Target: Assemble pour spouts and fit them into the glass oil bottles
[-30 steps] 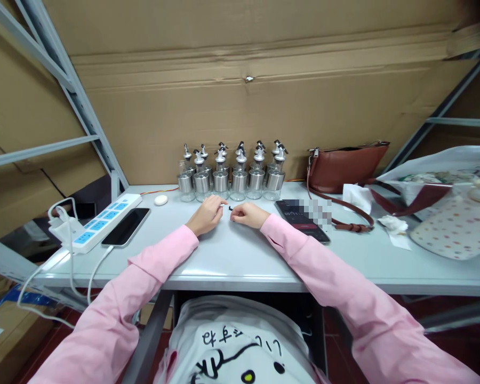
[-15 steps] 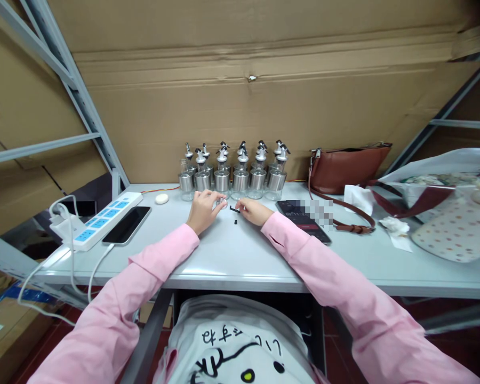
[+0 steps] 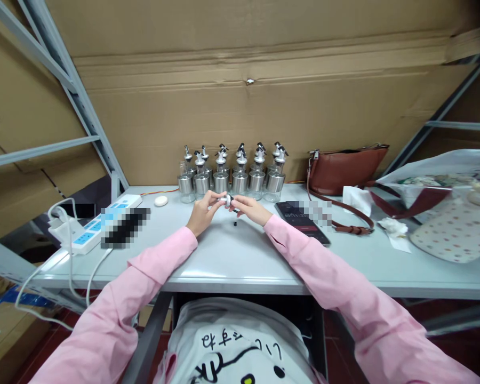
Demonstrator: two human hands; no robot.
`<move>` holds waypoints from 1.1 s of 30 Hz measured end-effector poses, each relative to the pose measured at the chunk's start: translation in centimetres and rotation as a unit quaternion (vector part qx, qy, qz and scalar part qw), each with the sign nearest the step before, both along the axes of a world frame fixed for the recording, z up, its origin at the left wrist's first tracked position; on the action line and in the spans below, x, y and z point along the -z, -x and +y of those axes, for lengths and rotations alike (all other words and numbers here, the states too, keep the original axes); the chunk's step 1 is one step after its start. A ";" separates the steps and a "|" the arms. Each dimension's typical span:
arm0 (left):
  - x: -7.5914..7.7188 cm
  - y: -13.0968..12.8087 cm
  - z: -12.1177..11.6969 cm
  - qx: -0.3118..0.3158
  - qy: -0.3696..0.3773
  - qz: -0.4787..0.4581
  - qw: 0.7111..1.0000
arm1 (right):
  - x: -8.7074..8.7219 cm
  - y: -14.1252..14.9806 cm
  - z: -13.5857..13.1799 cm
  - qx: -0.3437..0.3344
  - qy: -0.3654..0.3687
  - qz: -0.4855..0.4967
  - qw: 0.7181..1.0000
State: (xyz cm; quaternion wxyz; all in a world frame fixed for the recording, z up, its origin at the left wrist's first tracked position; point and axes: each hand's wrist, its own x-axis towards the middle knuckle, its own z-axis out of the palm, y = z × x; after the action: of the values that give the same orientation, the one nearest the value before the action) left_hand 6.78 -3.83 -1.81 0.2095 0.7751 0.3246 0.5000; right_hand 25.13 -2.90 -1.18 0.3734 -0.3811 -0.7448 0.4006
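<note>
Over the tabletop, my left hand (image 3: 201,213) pinches a silver bottle pourer (image 3: 228,200) between thumb and fingers. My right hand (image 3: 254,210) is closed at the pourer's right side, its fingertips on the black part there; a thin black piece shows under them, and the exact contact is hidden. A tiny black cap-like piece (image 3: 235,223) lies on the table just below the hands. Behind them stand two rows of glass bottles with metal sleeves (image 3: 239,182), most topped with pourers. The front-left bottle (image 3: 186,185) has no pourer on it.
To the left are a white power strip (image 3: 96,230), a charging phone (image 3: 124,228) and a round white object (image 3: 160,200). On the right lie another phone (image 3: 304,224), a brown handbag (image 3: 344,168), crumpled tissue (image 3: 394,226) and a dotted bag (image 3: 456,237). Cardboard (image 3: 264,112) backs the table.
My hands have come together at the pourer. The thin black piece in my right hand has moved up to it. The tiny black piece, visible half a second ago, stays on the table.
</note>
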 end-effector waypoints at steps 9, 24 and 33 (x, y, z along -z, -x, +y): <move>0.2 0.4 0.3 -0.034 -0.111 0.164 0.980 | 0.2 0.8 -0.7 0.035 0.135 0.174 0.975; -0.7 -0.2 0.3 -0.192 -0.443 0.364 0.797 | -1.7 3.0 -3.3 0.079 0.290 0.242 0.923; -1.5 0.5 0.7 -0.179 -0.491 0.293 0.801 | -2.3 2.7 -4.4 -0.045 0.331 0.279 0.901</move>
State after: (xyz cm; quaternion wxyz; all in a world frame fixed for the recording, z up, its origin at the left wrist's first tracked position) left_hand 6.29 -3.13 -0.35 -0.3969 0.8119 0.2146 0.3704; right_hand 22.41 -7.27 1.13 0.4001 -0.3215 -0.4512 0.7301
